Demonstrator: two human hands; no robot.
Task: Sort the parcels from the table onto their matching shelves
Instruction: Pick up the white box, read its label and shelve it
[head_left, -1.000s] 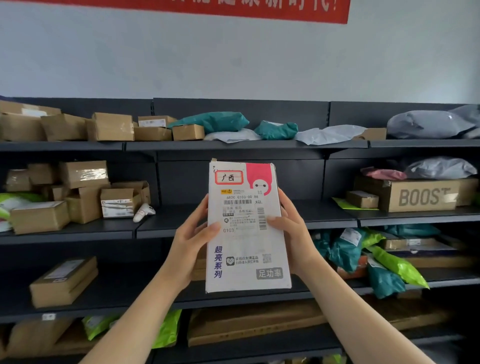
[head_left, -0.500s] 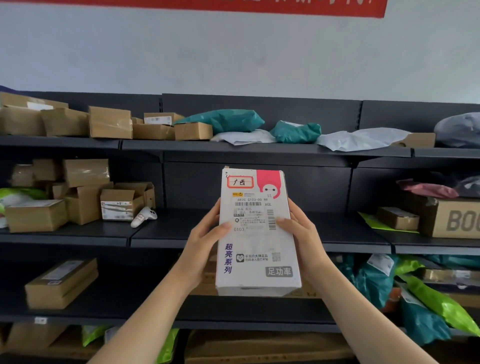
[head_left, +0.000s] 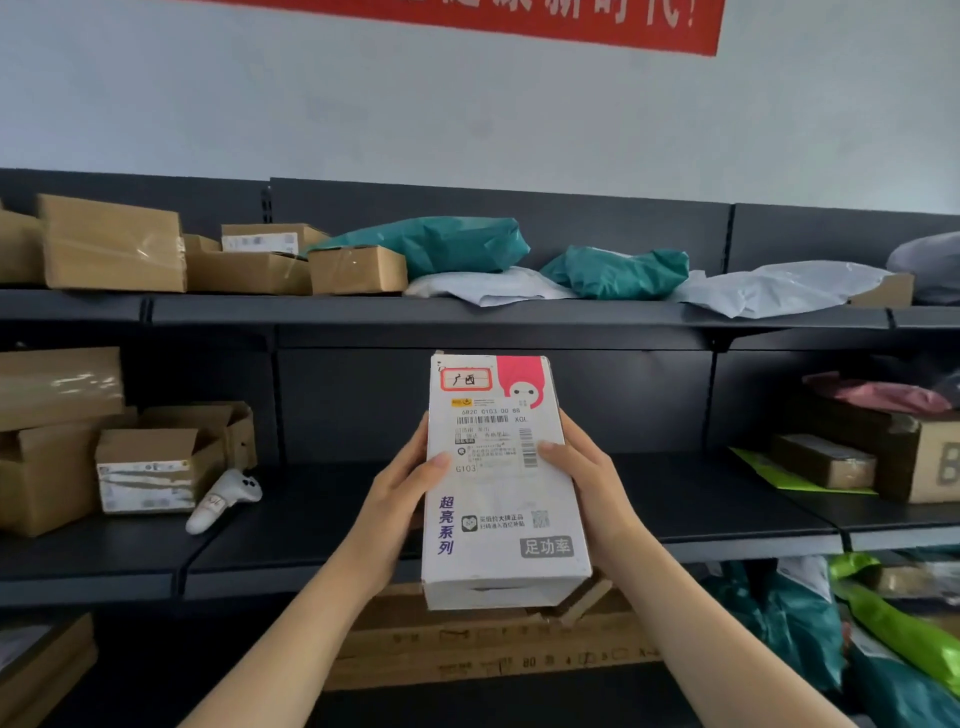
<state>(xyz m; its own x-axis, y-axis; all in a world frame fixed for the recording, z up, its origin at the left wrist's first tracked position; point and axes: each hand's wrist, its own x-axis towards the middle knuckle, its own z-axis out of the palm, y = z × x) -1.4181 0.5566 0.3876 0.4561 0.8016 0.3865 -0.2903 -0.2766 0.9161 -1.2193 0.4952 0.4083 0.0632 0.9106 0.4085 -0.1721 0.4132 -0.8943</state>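
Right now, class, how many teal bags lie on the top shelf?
2. One teal bag lies mid-shelf behind a small cardboard box; the other teal bag lies to its right. More may be hidden.

Smooth white cardboard parcel

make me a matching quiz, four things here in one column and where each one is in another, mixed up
Things:
1. white parcel
2. white controller
3. green parcel
4. red banner

Places:
A. on the wall above the shelves
B. top shelf, beside a cardboard box
C. held in both hands
D. middle shelf, lying beside the cardboard boxes

Pairs: 1-C, 2-D, 3-B, 4-A
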